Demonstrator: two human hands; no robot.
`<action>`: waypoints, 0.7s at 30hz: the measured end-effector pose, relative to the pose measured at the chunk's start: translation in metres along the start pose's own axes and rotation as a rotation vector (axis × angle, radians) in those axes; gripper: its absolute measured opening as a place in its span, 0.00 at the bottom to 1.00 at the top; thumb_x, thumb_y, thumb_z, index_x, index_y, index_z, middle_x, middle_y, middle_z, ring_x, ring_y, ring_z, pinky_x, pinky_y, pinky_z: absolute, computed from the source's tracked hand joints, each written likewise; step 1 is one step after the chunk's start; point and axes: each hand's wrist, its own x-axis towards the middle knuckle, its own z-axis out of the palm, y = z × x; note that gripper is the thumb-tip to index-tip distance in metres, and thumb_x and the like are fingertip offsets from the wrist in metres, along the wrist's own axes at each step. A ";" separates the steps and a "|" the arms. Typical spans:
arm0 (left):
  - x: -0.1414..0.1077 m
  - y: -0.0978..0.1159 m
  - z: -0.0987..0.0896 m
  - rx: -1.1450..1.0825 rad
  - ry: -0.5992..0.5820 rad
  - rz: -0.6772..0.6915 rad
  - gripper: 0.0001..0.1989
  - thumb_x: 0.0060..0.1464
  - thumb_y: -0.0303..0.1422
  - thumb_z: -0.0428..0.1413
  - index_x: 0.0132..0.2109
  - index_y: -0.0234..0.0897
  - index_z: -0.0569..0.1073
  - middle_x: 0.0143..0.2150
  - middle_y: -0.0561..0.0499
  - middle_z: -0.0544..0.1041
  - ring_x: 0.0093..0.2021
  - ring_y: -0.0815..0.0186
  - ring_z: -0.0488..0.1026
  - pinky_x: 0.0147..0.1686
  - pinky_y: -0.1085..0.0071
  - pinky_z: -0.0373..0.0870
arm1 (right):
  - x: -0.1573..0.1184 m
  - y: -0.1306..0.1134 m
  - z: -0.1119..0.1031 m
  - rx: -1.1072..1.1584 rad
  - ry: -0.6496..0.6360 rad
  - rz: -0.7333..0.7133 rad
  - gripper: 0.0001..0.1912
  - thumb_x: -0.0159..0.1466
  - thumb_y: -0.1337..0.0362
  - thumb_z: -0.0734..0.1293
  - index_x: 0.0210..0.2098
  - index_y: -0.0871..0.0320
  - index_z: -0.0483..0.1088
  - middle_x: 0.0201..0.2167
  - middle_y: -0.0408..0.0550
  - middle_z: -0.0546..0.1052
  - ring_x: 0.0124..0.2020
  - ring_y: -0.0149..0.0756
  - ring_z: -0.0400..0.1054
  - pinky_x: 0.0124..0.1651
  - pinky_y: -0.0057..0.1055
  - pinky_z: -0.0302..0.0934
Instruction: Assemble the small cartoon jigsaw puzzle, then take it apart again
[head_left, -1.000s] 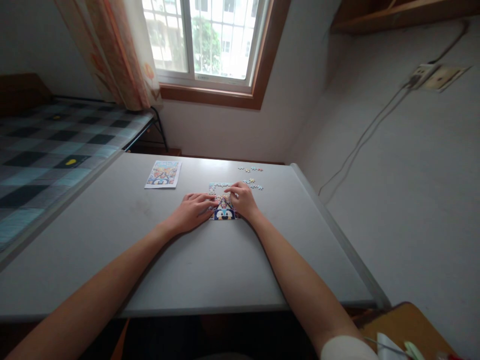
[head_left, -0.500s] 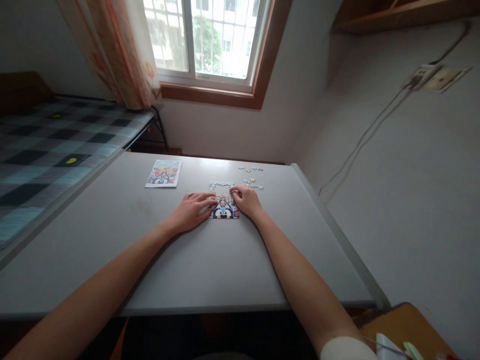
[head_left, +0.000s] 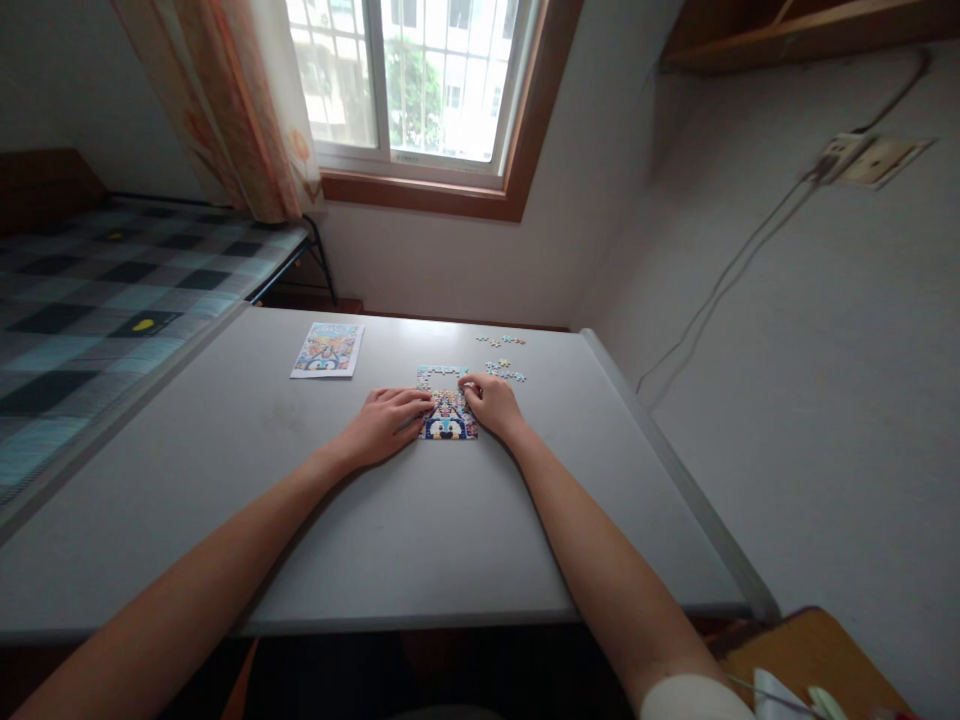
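Observation:
A partly assembled jigsaw puzzle point(head_left: 448, 428) lies on the grey table point(head_left: 420, 540), with a blue and white character face along its bottom and a gap in its upper part. Flat on the puzzle's left edge rests my left hand point(head_left: 390, 418), its fingers stretched out and holding nothing. My right hand point(head_left: 491, 402) touches the upper right edge, thumb and forefinger drawn together; whatever is between them is too small to make out. Loose pieces point(head_left: 506, 372) are scattered just beyond my right hand, with another group point(head_left: 501, 341) farther back.
A printed picture sheet point(head_left: 327, 350) lies at the table's back left. Beyond the left edge is a bed with a checked cover point(head_left: 127, 270). A wall with a socket and cables point(head_left: 840, 160) rises at the right. A wooden stool point(head_left: 817, 650) stands at the lower right.
The fingers of my left hand have drawn slightly closer together on the puzzle. My right hand stays at the same edge, and the view has shifted very slightly.

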 end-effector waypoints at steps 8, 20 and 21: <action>0.000 0.001 -0.001 -0.008 -0.002 -0.003 0.17 0.64 0.38 0.47 0.57 0.50 0.70 0.60 0.52 0.70 0.59 0.60 0.66 0.57 0.60 0.57 | 0.000 0.000 0.000 -0.003 -0.007 0.003 0.13 0.61 0.68 0.61 0.40 0.53 0.77 0.39 0.47 0.80 0.40 0.38 0.72 0.48 0.33 0.60; 0.000 0.000 -0.001 -0.003 -0.001 -0.003 0.17 0.63 0.38 0.47 0.56 0.50 0.71 0.60 0.51 0.71 0.58 0.60 0.67 0.57 0.59 0.57 | -0.001 -0.003 -0.002 0.000 -0.006 0.008 0.14 0.60 0.69 0.61 0.40 0.53 0.77 0.39 0.46 0.80 0.40 0.38 0.72 0.48 0.33 0.60; 0.000 0.000 -0.001 -0.003 -0.001 -0.004 0.17 0.63 0.38 0.47 0.56 0.50 0.71 0.60 0.51 0.71 0.58 0.60 0.67 0.57 0.59 0.57 | -0.001 -0.003 -0.002 0.001 -0.006 0.008 0.14 0.60 0.69 0.61 0.40 0.53 0.77 0.39 0.46 0.80 0.40 0.38 0.72 0.48 0.33 0.60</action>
